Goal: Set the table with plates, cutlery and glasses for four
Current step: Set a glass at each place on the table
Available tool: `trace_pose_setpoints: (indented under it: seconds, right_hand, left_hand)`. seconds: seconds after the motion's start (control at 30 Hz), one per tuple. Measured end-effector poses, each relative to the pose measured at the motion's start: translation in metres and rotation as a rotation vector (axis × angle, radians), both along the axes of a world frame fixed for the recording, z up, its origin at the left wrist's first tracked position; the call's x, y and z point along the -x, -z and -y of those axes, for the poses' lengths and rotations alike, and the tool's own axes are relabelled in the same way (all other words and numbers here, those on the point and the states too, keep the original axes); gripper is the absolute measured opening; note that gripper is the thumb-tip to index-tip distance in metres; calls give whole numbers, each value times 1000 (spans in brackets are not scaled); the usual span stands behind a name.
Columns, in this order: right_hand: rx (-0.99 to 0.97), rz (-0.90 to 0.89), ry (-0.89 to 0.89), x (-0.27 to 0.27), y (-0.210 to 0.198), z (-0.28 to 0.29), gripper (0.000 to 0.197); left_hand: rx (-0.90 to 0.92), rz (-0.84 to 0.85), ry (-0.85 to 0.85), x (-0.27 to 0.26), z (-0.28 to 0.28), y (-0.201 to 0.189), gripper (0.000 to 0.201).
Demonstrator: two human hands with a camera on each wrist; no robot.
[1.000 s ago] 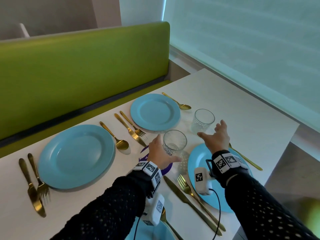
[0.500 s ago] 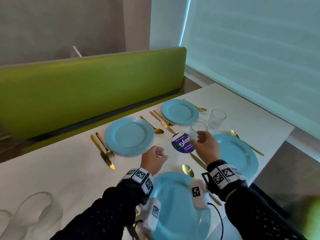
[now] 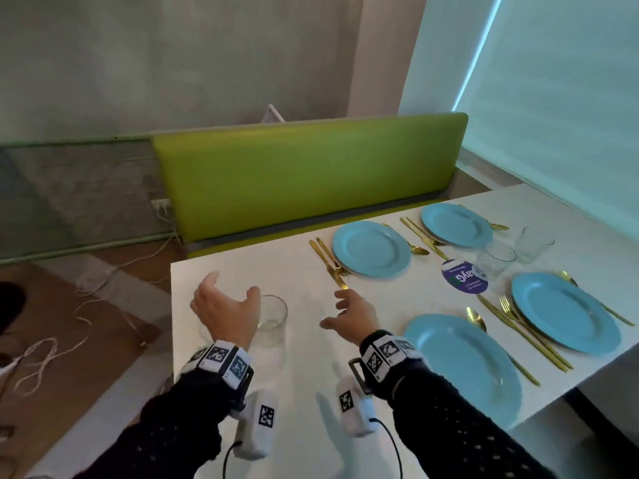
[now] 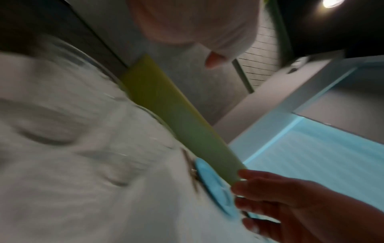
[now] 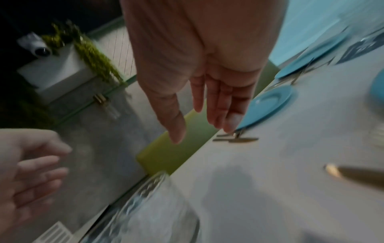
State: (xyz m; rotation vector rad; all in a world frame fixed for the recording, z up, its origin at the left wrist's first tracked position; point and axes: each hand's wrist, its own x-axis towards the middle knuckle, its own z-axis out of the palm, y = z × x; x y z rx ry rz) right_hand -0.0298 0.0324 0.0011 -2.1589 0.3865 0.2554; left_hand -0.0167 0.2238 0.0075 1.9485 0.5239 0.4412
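White rectangular table point(image 3: 301, 340), long green padded bench point(image 3: 307, 178) behind it. Four round light-blue plates laid: two on the bench side point(image 3: 371, 248) point(image 3: 456, 224), two on the near side point(image 3: 463, 368) point(image 3: 565, 311). Gold knives, forks and spoons lie beside each plate; the fork-and-knife pair point(image 3: 328, 261) sits just left of the nearer bench-side plate. A round purple paper coaster point(image 3: 465, 276) lies between the plates.

Two clear patterned tumblers point(image 3: 494, 261) point(image 3: 534, 240) stand together mid-table, not yet at places. A third clear tumbler point(image 3: 273, 319) stands upright near the table's left end, close to the edge.

Left hand point(image 3: 221, 305) hovers just beside that tumbler, fingers spread wide and arched, holding nothing; cannot tell if the thumb touches the rim. Right hand point(image 3: 352, 314) hangs over bare tabletop to the tumbler's right, fingers loosely extended, empty.

Risks, as I judge them: the glass is smooth, so a hurried grab may slip or tip it toward the nearby edge. The wrist views are smeared, suggesting fast motion. The right hand, reaching across, could nudge the gold cutlery out of line.
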Motion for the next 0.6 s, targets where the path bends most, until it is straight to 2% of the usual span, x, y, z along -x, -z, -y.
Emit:
trace_pose_setpoints:
  seconds: [0.13, 0.27, 0.4, 0.6]
  right_hand:
    - [-18, -73, -98, -8, 19, -40, 84]
    - [-3, -96, -153, -14, 42, -62, 101]
    - [-5, -79, -182, -20, 62, -74, 104]
    - [45, -19, -214, -29, 87, -80, 102]
  left_hand:
    - [100, -132, 104, 8, -56, 49, 109]
    - [148, -356, 231, 22, -76, 79, 130]
    - [214, -448, 288, 20, -80, 101, 127]
    - [249, -363, 245, 9, -73, 111, 114]
